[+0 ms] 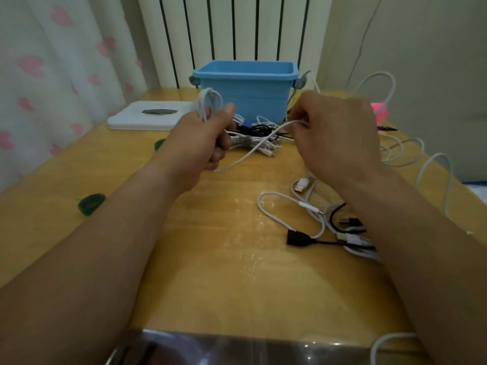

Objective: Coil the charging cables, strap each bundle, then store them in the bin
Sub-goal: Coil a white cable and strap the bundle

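Head view, cable-coiling task. The left hand (203,138) is raised above the tabletop (210,259), its grip closed around several loops of a white charging cable (208,101) that stand up above the fist. The free run of this cable sags from the bottom of the fist and rises to the right hand (334,130), whose grip pinches it between thumb and curled fingers. Both hands are held just in front of the blue bin (253,93), which stands upright at the far side of the tabletop, before a white radiator (237,35); what the bin holds cannot be told. Between the hands and the bin lies a heap of coiled bundles (253,138), white and black, one with a grey strap (243,140) and one with a blue strap (246,124). Loose cables (316,222) lie uncoiled on the tabletop under the right forearm, among them a white USB plug (300,187) and a black connector (297,237). More white cable (395,154) trails along the right edge. Left of the bin lies a flat white box (150,115) with a dark oval opening. Two green objects (91,204) lie near the left edge, well apart from the cables. Pink notes (379,111) and a pen (386,128) show behind the right hand. A curtain (52,61) with pink hearts hangs at left
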Action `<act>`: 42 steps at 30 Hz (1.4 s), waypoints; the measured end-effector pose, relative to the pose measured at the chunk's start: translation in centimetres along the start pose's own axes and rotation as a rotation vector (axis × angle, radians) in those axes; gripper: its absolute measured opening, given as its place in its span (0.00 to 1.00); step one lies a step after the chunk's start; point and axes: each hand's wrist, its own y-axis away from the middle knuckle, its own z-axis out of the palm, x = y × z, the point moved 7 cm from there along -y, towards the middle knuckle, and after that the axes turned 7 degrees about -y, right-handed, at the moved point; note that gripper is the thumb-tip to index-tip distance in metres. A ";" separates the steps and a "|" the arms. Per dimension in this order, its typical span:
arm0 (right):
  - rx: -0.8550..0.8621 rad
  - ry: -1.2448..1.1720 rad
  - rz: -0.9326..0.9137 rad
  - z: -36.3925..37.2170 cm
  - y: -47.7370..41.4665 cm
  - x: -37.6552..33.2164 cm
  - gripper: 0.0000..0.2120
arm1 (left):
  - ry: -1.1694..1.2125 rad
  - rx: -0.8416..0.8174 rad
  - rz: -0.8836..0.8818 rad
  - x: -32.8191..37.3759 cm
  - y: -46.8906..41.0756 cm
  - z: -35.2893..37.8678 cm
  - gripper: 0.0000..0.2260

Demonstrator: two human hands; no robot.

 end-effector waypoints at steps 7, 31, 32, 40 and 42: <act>-0.064 -0.062 0.090 0.7 0.1 -0.3 0.15 | -0.602 -0.280 0.135 1.3 2.4 4.2 0.15; -0.273 -0.682 0.100 5.5 2.4 -3.9 0.09 | 0.463 -0.088 -0.091 -1.5 -0.1 3.9 0.13; -0.282 -0.685 0.107 5.7 2.4 -3.9 0.08 | 0.483 -0.101 -0.108 -1.6 -0.1 4.0 0.14; -0.349 -0.508 0.092 5.7 2.3 -3.5 0.08 | 0.843 -0.005 -0.113 -0.8 -0.6 2.6 0.13; -0.360 -0.424 0.053 5.2 2.1 -3.4 0.07 | 0.917 0.001 -0.091 -0.5 -0.8 1.9 0.11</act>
